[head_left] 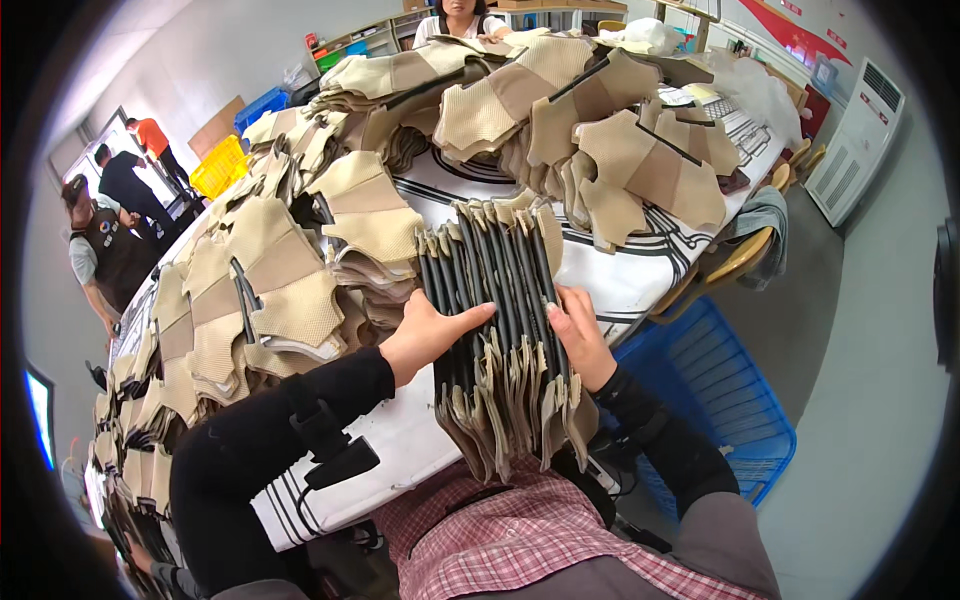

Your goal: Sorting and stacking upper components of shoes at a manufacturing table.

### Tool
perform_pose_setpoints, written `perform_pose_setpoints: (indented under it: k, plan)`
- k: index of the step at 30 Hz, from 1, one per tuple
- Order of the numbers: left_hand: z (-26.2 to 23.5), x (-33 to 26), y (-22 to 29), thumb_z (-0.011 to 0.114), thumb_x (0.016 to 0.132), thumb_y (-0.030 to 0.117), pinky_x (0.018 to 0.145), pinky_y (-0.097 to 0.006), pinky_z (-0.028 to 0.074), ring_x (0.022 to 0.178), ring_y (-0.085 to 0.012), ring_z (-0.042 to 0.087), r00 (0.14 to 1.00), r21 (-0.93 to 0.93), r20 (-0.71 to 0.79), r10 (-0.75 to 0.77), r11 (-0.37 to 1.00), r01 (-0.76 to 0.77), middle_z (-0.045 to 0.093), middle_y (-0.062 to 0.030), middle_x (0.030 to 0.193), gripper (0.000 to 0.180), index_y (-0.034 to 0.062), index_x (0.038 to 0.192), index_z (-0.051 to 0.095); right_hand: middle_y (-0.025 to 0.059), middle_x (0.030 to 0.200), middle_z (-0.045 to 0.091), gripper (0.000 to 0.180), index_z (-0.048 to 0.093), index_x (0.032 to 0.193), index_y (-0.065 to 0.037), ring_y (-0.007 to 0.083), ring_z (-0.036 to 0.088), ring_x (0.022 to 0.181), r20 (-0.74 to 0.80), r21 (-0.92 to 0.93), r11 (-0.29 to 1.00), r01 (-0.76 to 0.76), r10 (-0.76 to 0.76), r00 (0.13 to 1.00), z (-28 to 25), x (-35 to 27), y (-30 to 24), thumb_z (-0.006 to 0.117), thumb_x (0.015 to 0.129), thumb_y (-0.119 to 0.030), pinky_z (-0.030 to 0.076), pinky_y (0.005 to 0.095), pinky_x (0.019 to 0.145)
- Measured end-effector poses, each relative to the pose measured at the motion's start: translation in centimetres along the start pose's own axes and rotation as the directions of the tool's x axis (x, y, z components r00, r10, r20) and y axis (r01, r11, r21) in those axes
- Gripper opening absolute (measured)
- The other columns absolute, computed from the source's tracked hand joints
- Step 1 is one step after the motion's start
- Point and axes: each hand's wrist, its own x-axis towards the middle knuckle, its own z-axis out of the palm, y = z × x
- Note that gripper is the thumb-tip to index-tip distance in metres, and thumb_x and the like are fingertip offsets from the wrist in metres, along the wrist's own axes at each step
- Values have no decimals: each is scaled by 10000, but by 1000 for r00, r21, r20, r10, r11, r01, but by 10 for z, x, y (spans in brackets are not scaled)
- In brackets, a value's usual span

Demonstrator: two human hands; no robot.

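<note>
A thick bundle of beige fabric pieces with black strips stands on edge at the front of the table, its lower ends hanging past the table edge near my lap. From the left, my left hand grips it, the thumb stretched across the strips and the other fingers mostly hidden. My right hand presses against the opposite side, thumb near the outermost strip. The bundle is held between both hands. Close to my left hand lies a stack of similar cut pieces, tan and cream with a mesh-like surface.
More piles of pieces cover the table at left and far right. A blue plastic basket stands on the floor at right, beside wooden stools. One person is across the table; several others are at far left.
</note>
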Motion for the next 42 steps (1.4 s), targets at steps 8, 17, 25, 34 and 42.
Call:
perform_pose_setpoints:
  k: [8,17,25,34,42]
  plan:
    - [3,2,14,796,707,426,913,-315,459,1132,-247,526,988,158,-55,-146,976,153,479,-214,1238,942,-122,1272,279,201,1188,443,435,443,1256,69,331,415,1147,13,-12,996,83,-83,996,2,4,-2,429,975,-262,298,360,1018]
    - [11,-46,-24,664,852,404,1039,-332,351,1276,-178,382,972,-485,178,155,873,-51,369,-89,1405,858,82,1468,162,204,1362,364,562,403,1316,10,346,360,1271,149,564,809,165,-297,943,42,11,-14,401,971,-433,285,415,1071]
    - [-9,-157,-29,736,803,318,1073,-325,278,1284,-185,337,861,-503,-150,486,712,-490,362,-128,1401,898,-4,1441,193,217,1454,250,661,270,1405,-3,354,257,1349,254,249,538,806,-839,481,51,0,-103,458,944,-439,234,450,1105]
    - [-19,-266,-151,658,851,443,937,-378,451,1072,-215,569,570,-496,-785,244,304,-813,565,-89,1184,677,-10,1291,414,220,1375,393,697,511,1274,-51,405,299,1342,469,480,257,839,-883,2,151,10,-257,521,837,-593,221,532,1088]
    - [-18,-279,-216,339,986,494,1085,-374,285,1280,-182,388,591,-615,-784,-188,115,-780,422,-54,1392,570,70,1364,389,228,1428,335,826,328,1391,-5,355,316,1344,810,461,432,775,-562,-169,324,-46,-216,676,724,-345,281,463,1084]
